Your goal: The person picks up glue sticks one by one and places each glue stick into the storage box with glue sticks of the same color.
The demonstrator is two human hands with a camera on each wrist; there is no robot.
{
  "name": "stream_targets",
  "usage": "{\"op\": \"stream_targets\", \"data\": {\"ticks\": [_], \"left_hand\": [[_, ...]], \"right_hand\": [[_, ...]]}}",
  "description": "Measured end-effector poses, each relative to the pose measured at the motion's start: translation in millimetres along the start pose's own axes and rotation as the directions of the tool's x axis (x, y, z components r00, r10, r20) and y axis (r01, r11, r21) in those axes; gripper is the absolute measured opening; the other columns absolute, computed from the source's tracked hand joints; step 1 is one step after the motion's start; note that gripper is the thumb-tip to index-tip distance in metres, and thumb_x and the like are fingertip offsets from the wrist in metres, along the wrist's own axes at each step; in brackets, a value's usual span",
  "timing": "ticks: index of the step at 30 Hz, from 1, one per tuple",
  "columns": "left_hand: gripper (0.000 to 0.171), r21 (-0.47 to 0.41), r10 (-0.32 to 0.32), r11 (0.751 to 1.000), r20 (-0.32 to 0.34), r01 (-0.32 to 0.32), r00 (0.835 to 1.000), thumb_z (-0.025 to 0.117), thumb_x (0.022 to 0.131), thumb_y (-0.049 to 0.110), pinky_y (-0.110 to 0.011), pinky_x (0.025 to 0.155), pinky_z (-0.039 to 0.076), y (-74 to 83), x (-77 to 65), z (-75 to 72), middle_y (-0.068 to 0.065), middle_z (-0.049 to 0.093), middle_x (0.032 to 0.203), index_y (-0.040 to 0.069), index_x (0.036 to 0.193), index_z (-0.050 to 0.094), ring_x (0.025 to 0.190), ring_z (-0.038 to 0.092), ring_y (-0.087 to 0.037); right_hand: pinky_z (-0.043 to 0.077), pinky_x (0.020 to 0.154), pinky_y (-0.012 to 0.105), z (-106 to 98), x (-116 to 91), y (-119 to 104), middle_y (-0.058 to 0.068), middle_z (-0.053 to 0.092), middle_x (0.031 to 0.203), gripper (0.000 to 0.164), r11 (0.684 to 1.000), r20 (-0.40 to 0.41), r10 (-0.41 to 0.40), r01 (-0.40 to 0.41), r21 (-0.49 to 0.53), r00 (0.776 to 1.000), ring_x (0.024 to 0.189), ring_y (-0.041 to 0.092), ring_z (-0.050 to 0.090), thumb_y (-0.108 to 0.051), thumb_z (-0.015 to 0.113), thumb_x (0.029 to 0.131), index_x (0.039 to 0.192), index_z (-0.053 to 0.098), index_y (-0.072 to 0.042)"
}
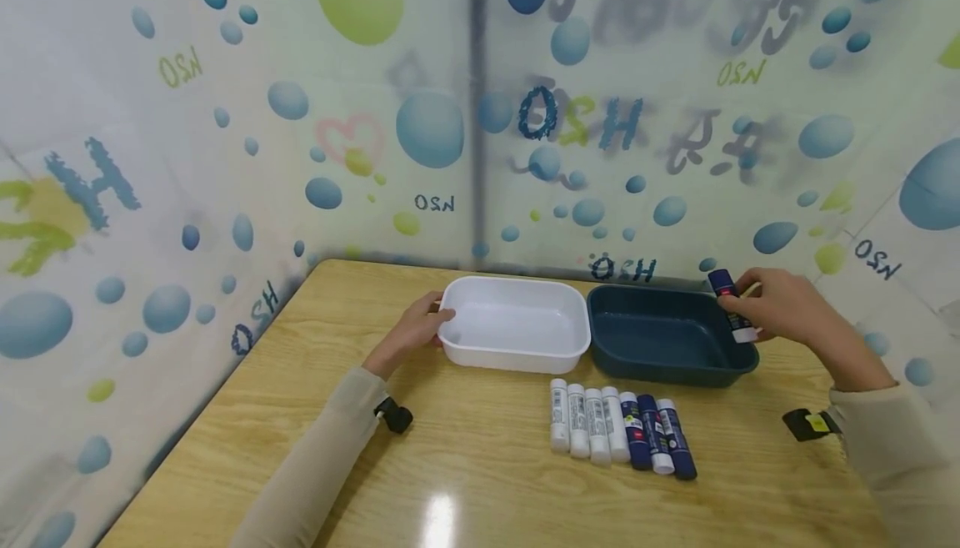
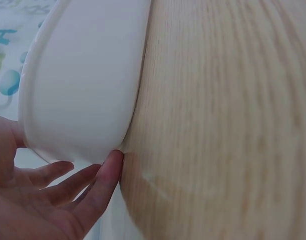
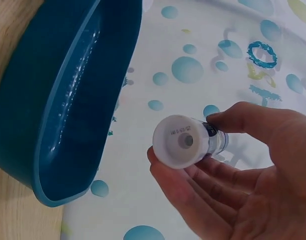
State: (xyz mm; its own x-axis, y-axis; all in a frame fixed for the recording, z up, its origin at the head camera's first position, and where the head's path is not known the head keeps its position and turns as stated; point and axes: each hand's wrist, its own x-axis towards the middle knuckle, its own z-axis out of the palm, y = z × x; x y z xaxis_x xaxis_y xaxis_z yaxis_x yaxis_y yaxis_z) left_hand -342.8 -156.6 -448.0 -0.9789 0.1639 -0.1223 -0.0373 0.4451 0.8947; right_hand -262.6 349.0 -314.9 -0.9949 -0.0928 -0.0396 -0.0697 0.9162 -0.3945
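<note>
My right hand (image 1: 780,306) pinches a glue stick (image 1: 726,291) between thumb and fingers, over the right end of the dark blue tray (image 1: 675,371). The stick is tilted, its navy end up and its white end low; in the right wrist view, the round white base of the glue stick (image 3: 175,142) faces the camera. At the far left, my left hand (image 1: 414,324) grips the end of the white tray (image 1: 517,358). Its thumb lies over the rim, and the fingers (image 2: 100,187) touch the outer wall near the table. Both trays look empty inside.
In front of the trays, several more glue sticks lie side by side: white ones (image 1: 587,421) on the left, navy-and-white ones (image 1: 656,435) on the right. The two trays stand end to end on a wooden table (image 1: 480,465). A patterned curtain (image 1: 420,223) hangs behind.
</note>
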Motion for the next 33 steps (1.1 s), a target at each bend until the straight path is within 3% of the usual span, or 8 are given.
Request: {"op": "stream_targets", "data": {"ticks": [7,12,18,26,33], "left_hand": [[0.052,-0.014,0.008,1.000,0.011,-0.008,1.000,0.051,0.109,0.032,-0.031,0.075,0.060,-0.1,-1.1,-1.5,-0.025,0.055,0.147,0.007,0.154,0.043,0.111,0.066,-0.029],[0.052,0.007,0.011,1.000,0.011,-0.011,1.000,0.051,0.109,0.033,-0.031,0.075,0.059,-1.7,0.2,-1.4,-0.025,0.056,0.145,0.007,0.153,0.043,0.107,0.065,-0.028],[0.053,0.013,0.008,1.000,0.007,-0.009,1.000,0.052,0.108,0.033,-0.029,0.072,0.057,-2.2,0.7,-1.2,-0.024,0.057,0.145,0.007,0.153,0.044,0.104,0.065,-0.025],[0.053,0.001,0.009,1.000,0.002,-0.009,1.000,0.053,0.108,0.031,-0.028,0.073,0.056,-1.2,-1.0,-3.4,-0.024,0.056,0.146,0.007,0.154,0.044,0.103,0.065,-0.025],[0.054,0.008,0.013,1.000,0.018,-0.013,1.000,0.053,0.107,0.031,-0.027,0.073,0.057,-1.9,-0.1,-2.6,-0.023,0.057,0.142,0.007,0.155,0.043,0.102,0.064,-0.024]], "right_hand": [[0.063,0.062,0.040,-9,7,-1,0.043,0.064,0.113,0.060,1.000,0.030,0.017,-0.018,0.024,0.999,0.066,0.024,0.073,-0.033,0.061,0.102,0.127,0.048,0.020],[0.063,0.062,0.039,-15,9,-3,0.044,0.063,0.115,0.060,1.000,0.030,0.020,-0.021,0.021,0.999,0.066,0.023,0.073,-0.032,0.060,0.103,0.129,0.047,0.020],[0.063,0.061,0.039,-17,16,-2,0.037,0.066,0.106,0.066,0.997,0.043,0.047,-0.050,0.060,0.998,0.073,0.022,0.070,-0.030,0.061,0.102,0.139,0.037,0.020],[0.064,0.064,0.041,-14,25,-1,0.031,0.065,0.101,0.075,0.994,0.111,0.040,-0.051,0.098,0.993,0.079,0.026,0.070,-0.028,0.064,0.101,0.150,0.024,0.010],[0.064,0.064,0.042,-9,29,5,0.036,0.062,0.108,0.066,0.995,0.154,0.023,-0.037,0.090,0.988,0.080,0.027,0.071,-0.024,0.061,0.102,0.150,0.027,0.006]]}}
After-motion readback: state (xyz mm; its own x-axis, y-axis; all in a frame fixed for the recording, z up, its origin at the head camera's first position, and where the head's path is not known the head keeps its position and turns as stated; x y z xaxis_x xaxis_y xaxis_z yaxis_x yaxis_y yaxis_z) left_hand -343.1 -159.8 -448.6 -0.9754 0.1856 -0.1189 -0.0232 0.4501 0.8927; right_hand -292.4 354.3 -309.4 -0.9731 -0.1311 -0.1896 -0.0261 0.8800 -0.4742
